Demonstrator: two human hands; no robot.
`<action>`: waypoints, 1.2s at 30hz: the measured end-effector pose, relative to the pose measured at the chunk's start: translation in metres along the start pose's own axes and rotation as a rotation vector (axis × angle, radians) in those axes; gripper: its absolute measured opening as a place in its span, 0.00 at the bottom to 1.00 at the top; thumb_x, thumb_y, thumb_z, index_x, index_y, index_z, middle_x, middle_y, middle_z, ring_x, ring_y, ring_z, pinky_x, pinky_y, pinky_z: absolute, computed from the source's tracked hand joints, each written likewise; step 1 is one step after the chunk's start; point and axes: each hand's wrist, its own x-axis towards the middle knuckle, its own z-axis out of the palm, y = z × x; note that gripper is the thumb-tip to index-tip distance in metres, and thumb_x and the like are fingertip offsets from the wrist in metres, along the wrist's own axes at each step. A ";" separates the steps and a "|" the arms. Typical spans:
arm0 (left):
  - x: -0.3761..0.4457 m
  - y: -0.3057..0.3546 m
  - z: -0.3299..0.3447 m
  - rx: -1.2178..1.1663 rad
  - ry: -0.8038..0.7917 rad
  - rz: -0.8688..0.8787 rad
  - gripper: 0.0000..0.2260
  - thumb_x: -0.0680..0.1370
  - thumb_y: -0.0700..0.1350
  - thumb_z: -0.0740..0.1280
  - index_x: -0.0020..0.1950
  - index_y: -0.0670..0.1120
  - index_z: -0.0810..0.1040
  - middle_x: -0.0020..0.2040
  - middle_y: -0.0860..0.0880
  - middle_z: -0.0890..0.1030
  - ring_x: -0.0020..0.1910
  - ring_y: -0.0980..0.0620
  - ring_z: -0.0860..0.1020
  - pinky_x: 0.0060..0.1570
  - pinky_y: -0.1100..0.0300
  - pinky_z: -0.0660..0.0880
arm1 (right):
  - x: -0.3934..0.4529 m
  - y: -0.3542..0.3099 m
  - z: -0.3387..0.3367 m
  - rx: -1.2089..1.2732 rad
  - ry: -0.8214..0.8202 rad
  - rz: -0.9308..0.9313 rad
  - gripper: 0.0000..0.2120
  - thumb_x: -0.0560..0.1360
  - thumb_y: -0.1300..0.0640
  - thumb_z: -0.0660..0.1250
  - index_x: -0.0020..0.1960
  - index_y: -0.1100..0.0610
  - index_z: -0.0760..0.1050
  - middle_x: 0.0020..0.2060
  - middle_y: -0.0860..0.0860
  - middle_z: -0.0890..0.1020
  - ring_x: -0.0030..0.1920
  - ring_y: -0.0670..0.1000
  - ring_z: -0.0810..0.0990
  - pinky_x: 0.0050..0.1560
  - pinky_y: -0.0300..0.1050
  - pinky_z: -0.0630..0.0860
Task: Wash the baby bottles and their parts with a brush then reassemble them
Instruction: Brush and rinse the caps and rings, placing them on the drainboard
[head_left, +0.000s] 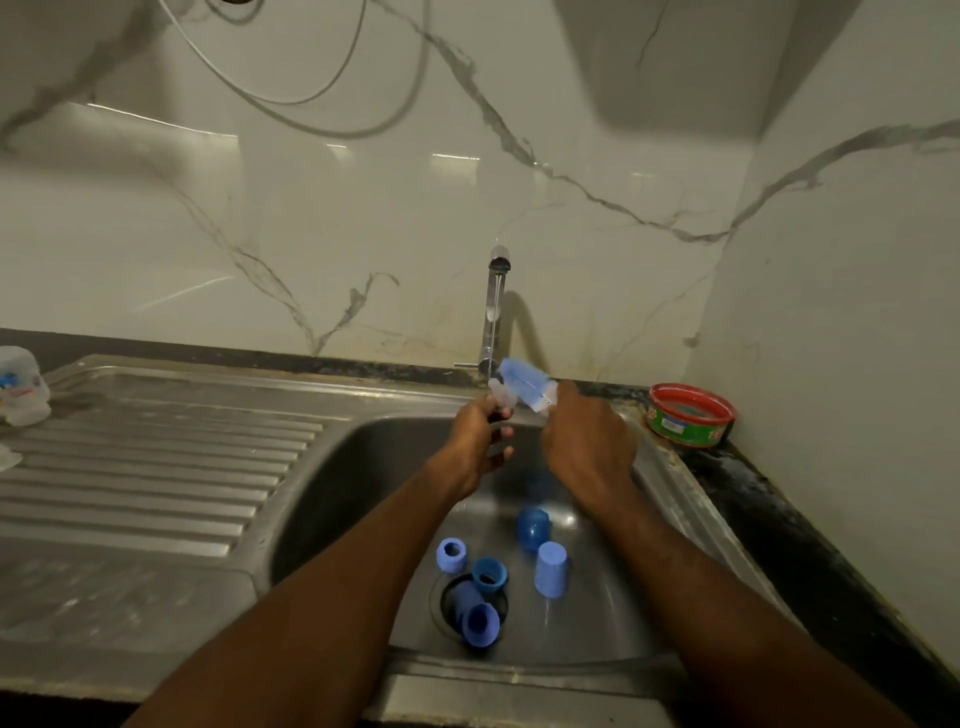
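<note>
While both hands work under the tap, near to far:
parts: five blue caps and rings (487, 574) in sink (332, 499), below both grips, around the drain
left hand (480, 436): grip curled round something dark, maybe a brush handle, can't tell
right hand (587, 441): grip closed on bottle (524, 384), tilted, just above left grip
tap (496, 312): behind grips
tub (691, 415): red-green, on surface right of right grip

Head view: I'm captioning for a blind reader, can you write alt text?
Both hands hold a blue baby bottle under the faucet, left hand gripping one end, right hand the other. Five blue bottle parts lie in the steel sink below.
</note>
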 end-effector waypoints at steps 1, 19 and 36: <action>0.002 0.001 -0.001 -0.008 0.027 0.012 0.12 0.82 0.52 0.62 0.43 0.49 0.77 0.36 0.51 0.77 0.36 0.54 0.75 0.38 0.59 0.74 | 0.002 0.007 -0.004 0.006 -0.021 0.025 0.14 0.80 0.51 0.65 0.64 0.52 0.71 0.54 0.55 0.83 0.52 0.57 0.82 0.44 0.48 0.72; 0.011 -0.001 -0.015 -0.069 0.160 0.072 0.13 0.84 0.50 0.60 0.52 0.45 0.80 0.40 0.48 0.78 0.38 0.53 0.74 0.40 0.59 0.74 | -0.016 -0.017 0.004 0.075 -0.031 -0.064 0.17 0.80 0.49 0.66 0.66 0.51 0.69 0.53 0.52 0.81 0.43 0.48 0.76 0.41 0.44 0.74; 0.010 -0.007 -0.006 -0.214 0.110 0.083 0.12 0.83 0.49 0.62 0.56 0.44 0.81 0.39 0.49 0.80 0.34 0.56 0.74 0.38 0.62 0.72 | -0.019 -0.022 0.012 0.100 -0.037 -0.056 0.18 0.78 0.51 0.69 0.66 0.52 0.69 0.53 0.52 0.81 0.42 0.47 0.72 0.39 0.42 0.69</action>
